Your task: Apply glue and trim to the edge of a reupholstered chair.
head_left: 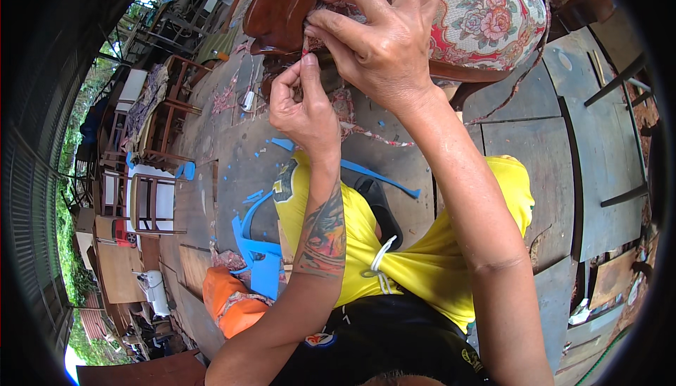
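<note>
A chair with carved, glossy brown wood (285, 6) and a padded seat in red and cream floral fabric (486, 16) stands at the top of the view. My left hand (308, 111) is closed, its thumb and fingertips pinching the lower end of a thin strip of fabric trim (306, 45). Just above it, my right hand (387, 41) reaches across the seat's edge beside the wood. Its thumb and forefinger close on the same strip. The other fingers bend against the upholstery, and their tips are partly hidden.
A long cord of trim (517, 85) hangs from the seat's right side to the floorboards. Blue offcuts (264, 270) and an orange bundle (229, 301) lie at lower left. Wooden chair frames (151, 199) stand further left. Metal legs (623, 199) jut in at right.
</note>
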Demonstrator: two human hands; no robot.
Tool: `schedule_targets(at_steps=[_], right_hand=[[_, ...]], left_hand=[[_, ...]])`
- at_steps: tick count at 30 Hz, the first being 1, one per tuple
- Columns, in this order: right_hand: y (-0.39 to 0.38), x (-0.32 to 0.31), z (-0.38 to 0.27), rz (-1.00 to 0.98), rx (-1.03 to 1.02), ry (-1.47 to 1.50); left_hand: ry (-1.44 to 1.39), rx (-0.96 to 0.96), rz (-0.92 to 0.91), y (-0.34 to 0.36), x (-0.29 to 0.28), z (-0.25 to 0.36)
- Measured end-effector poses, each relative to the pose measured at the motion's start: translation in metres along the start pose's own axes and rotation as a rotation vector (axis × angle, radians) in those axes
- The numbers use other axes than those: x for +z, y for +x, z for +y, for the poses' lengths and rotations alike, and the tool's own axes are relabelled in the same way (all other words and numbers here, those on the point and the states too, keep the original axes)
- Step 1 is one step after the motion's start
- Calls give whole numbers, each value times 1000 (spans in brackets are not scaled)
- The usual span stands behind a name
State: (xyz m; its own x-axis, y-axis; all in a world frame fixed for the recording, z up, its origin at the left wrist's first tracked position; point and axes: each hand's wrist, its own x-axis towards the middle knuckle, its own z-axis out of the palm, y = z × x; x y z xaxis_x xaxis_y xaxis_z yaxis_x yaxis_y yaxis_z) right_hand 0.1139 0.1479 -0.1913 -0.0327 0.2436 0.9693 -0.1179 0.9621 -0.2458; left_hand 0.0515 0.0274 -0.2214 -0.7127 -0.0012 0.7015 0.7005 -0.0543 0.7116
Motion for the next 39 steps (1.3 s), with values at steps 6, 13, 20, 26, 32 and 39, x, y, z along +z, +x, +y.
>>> schedule_targets(at_steps=[6,13,20,26,32,39], right_hand=[[-3,8,4,91,-113,-30],[-9,16,7,125,-126,-25],[-9,17,5,118,-123,-44],[-9,20,4,133,-121,-42],[-9,19,5,126,-134,-40],[-9,11,2,60,-104,-26]], left_hand=[[55,-66,7,1,-2,-2],[-10,-11,11,2,2,-4],[4,-94,-8,-1,-1,-1],[-16,-121,-9,-2,0,-4],[-34,-127,-22,-3,-1,-5],[-88,-136,-34,-7,-1,-3]])
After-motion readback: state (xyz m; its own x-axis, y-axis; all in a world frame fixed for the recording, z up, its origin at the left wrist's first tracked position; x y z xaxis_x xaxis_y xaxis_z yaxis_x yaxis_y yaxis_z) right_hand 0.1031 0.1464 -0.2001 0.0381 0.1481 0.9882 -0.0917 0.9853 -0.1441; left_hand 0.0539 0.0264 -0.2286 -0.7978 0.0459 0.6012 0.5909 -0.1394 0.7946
